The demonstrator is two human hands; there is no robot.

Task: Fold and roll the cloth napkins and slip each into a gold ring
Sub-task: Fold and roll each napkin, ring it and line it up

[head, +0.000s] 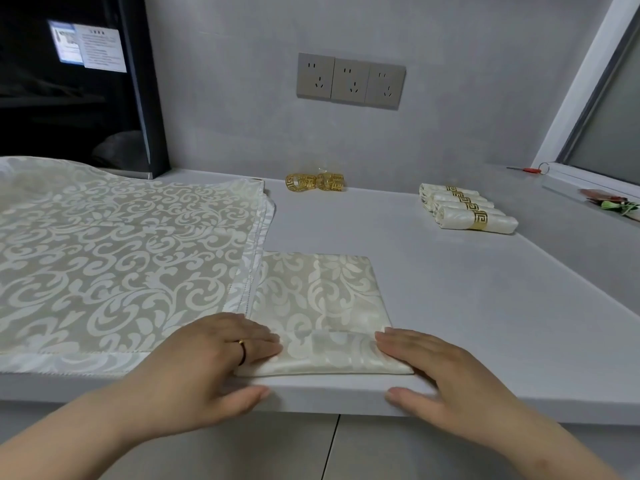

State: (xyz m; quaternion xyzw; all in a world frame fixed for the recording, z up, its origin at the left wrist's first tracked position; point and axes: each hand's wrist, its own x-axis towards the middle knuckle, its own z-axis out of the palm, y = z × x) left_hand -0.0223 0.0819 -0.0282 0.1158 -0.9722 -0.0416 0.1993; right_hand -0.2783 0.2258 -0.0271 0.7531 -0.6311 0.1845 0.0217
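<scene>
The folded napkin [322, 299] lies at the near edge of the tabletop [450, 289], its near end turned over once into a low, flat roll. Your left hand [207, 358] lies on the left end of that roll and your right hand [446, 375] on the right end. The fingers are straight and pressing, the thumbs are down on the tabletop's front edge, and neither hand is curled round the cloth. I judge this to be the start of the rolling: most of the napkin lies unrolled ahead of you, and no ring is on it yet.

Done, as far as I can count, are four finished rolls [467, 211], side by side at the far right, each with a gold band round its middle. Left to do — a stack of flat napkins [121, 254] at your left, its edge touching the folded one. The spare gold rings [314, 182] sit at the back in what looks like a clear bag [322, 174] — at least two, though I cannot tell the exact number.
</scene>
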